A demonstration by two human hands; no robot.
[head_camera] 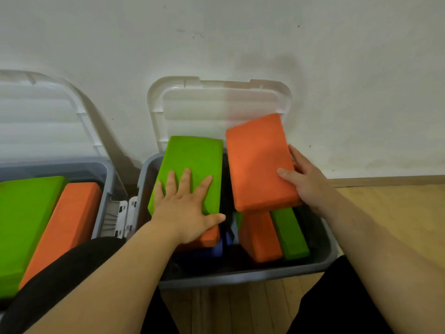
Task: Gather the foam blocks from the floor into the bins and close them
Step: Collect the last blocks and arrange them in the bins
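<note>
Scuffed white wall [240, 32] and pale wood floor [397, 213] frame a person working over two grey bins. The left hand [185, 208] lies flat, fingers spread, on the broad face of a green block [192, 160], pressing it down at the left side of the right bin [240, 277] and gripping nothing. The right hand [305, 179] grips a tilted orange block [257, 160] by its right edge, thumb on the face and fingers curled behind, holding it over the bin's right side.

Beneath that block a second orange block [260, 239] and a second green block [291, 235] stand on edge, side by side. A blue block [214, 249] shows low under the left hand's stack. The bin's clear lid [216, 104] leans open against the wall. The left bin [106, 189], its lid also up, holds a green slab [24, 225] and an orange slab [65, 225] side by side.

The blocks look like light, firm foam with a matte, slightly grippy skin, so they are unlikely to slip or break. The best hold is probably across a narrow edge, thumb on one face and fingers on the other. The stack appears to stand proud of the rim, so it likely needs flattening before the lid will shut. No brand, label or lettering can be read.
</note>
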